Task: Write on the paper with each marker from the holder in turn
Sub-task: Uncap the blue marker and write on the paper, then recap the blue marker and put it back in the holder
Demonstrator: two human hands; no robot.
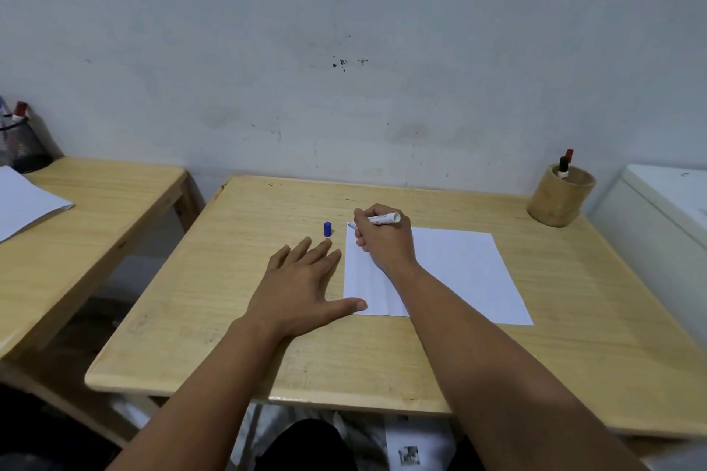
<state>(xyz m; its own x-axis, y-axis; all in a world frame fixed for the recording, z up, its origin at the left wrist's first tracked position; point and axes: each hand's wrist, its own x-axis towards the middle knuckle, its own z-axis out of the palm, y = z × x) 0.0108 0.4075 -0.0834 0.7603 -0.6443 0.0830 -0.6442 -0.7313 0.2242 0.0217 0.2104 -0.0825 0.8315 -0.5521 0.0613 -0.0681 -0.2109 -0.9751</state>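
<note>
Two hands over the light wooden tabletop (237, 317). Right hand (384, 237) clamped around a white-barrelled marker (382, 219), uncapped, tip down at the top-left corner of the white sheet of paper (459, 271); barrel angled back to the right. Paper looks blank from here, can't tell if any ink is down yet. Left hand (302, 287) flat and spread, holding nothing, palm on the tabletop just left of the paper, thumb touching the sheet's bottom-left corner. Small blue marker cap (327, 229) stands upright on the tabletop just beyond the left fingertips, near the paper's top-left corner. Round bamboo holder (560, 199) at the far-right corner of the tabletop, well apart from the paper, with a black-capped marker (563, 166) and a red-capped marker (569, 154) sticking out. Second wooden table (95, 210) to the left carries a black mesh pen cup (23, 147) and another white sheet (23, 203).
</note>
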